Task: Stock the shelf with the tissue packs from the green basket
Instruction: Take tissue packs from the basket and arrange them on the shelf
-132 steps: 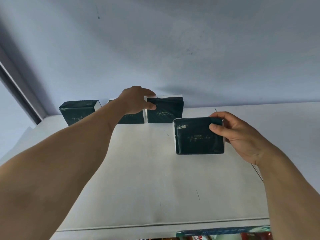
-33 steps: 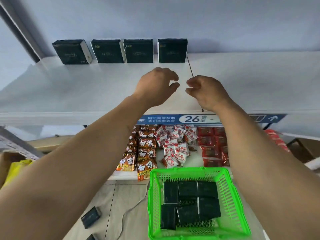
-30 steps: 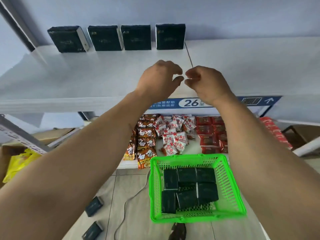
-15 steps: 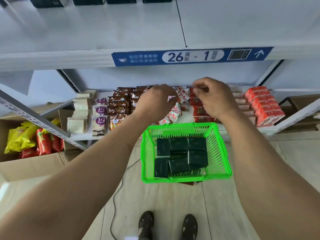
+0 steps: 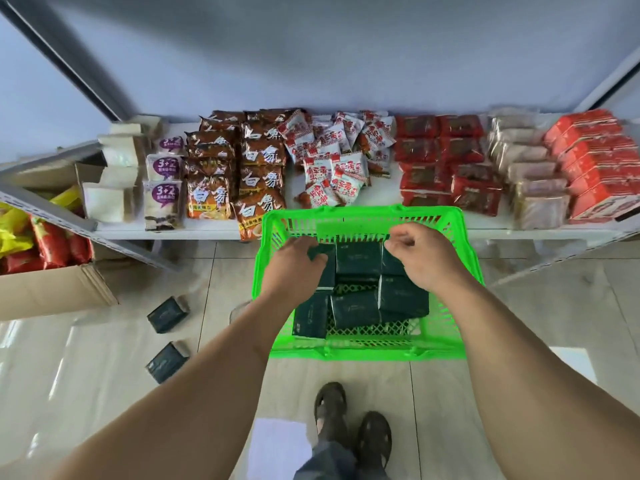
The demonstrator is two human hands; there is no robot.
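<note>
The green basket (image 5: pixel 363 353) stands on the floor in front of my feet, holding several dark green tissue packs (image 5: pixel 358 263). My left hand (image 5: pixel 294 271) is down inside the basket at its far left, fingers and thumb closing on the far-left pack (image 5: pixel 327 271). My right hand (image 5: pixel 424 263) hovers over the far-right packs with loosely curled fingers and nothing in it. The upper shelf with the stocked packs is out of view.
The lower shelf (image 5: pixel 207 232) just behind the basket is full of snack packets (image 5: pixel 242 168). Two loose tissue packs (image 5: pixel 168 314) lie on the tiled floor to the left. A cardboard box (image 5: pixel 52 292) sits at far left. My feet (image 5: pixel 349 420) are below the basket.
My view has tilted down from the upper shelf to the floor. Both hands have dropped from shelf height into the basket, and the left hand has reached a pack.
</note>
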